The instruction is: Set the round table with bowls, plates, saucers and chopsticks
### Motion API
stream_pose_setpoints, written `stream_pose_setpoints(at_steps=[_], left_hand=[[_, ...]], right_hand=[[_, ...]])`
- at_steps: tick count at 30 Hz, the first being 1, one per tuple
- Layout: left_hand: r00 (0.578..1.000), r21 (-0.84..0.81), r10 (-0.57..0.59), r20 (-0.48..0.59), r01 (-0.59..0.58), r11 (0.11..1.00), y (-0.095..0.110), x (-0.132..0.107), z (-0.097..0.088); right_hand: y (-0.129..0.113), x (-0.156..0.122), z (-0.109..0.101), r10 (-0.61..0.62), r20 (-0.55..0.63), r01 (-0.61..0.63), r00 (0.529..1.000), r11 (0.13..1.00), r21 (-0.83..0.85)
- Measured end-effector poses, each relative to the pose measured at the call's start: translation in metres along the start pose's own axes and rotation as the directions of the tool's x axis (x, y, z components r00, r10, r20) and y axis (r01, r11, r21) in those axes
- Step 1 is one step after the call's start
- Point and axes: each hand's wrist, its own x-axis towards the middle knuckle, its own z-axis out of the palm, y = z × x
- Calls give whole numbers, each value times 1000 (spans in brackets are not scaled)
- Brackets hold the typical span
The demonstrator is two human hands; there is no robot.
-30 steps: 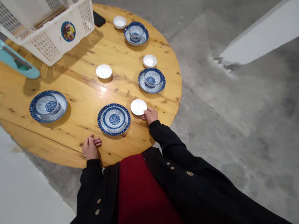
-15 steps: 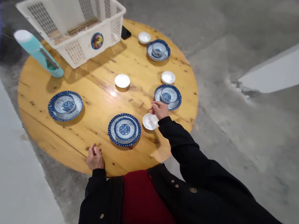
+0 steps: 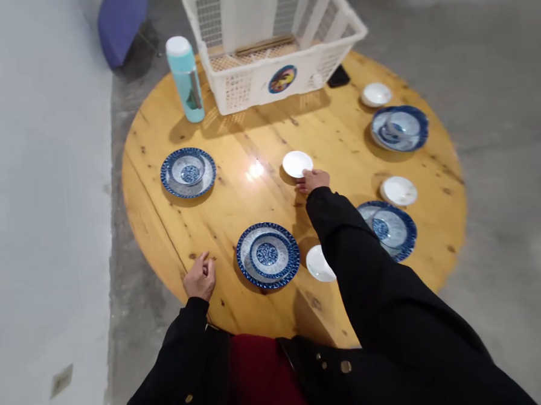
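At the middle of the table, my right hand (image 3: 313, 180) has its fingers pinched at the near rim of a small white dish (image 3: 297, 163). My left hand (image 3: 200, 277) rests near the table's front edge, fingers curled, with nothing visible in it. Between the hands and closer to me is a blue-patterned plate (image 3: 243, 265) with a matching bowl (image 3: 267, 251) on it. Another white dish (image 3: 319, 265) lies just right of that plate, partly covered by my right sleeve. My sleeve also hides part of a plate with a bowl (image 3: 392, 227) further right.
The round wooden table (image 3: 234, 204) also bears a plate with a bowl (image 3: 188, 172) at left. Plate and bowl (image 3: 400, 128) and white dishes (image 3: 399, 191) stand at right. A white plastic basket (image 3: 255, 85), a turquoise bottle (image 3: 187, 80) and a black phone (image 3: 339, 77) are at the back.
My right hand has moved forward and left, from above the near white dish to the one in the middle. My left hand stays curled on the table. The view has turned left.
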Motion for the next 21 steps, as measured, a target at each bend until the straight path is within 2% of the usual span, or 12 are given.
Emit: stream_pose_setpoints(at_steps=[3, 6, 9, 11, 13, 16, 18, 21], left_hand=[[999, 62, -10, 40, 7, 998, -1, -3, -4], [993, 27, -82, 82, 80, 996, 3, 0, -7], [954, -174, -203, 220, 243, 954, 13, 18, -2], [908, -354, -232, 348, 356, 865, 26, 39, 7], [873, -494, -249, 419, 449, 744, 41, 63, 16], [848, -591, -291, 444, 521, 616, 61, 96, 24], [846, -588, -319, 428, 528, 613, 67, 110, 24], [874, -559, -310, 373, 479, 677, 63, 120, 20]], right_hand=[[-5, -4, 5, 74, -20, -75, 997, 996, -45], [-13, -21, 11, 60, 30, -57, 998, 994, -97], [-21, -51, 28, 5, 202, 25, 979, 989, -145], [-27, -75, 47, -10, 333, 69, 943, 984, -165], [-33, -99, 70, -12, 467, 110, 884, 977, -182], [-40, -126, 103, -15, 624, 181, 782, 962, -204], [-43, -136, 120, -16, 645, 206, 764, 954, -219], [-42, -139, 134, -18, 642, 238, 766, 937, -257]])
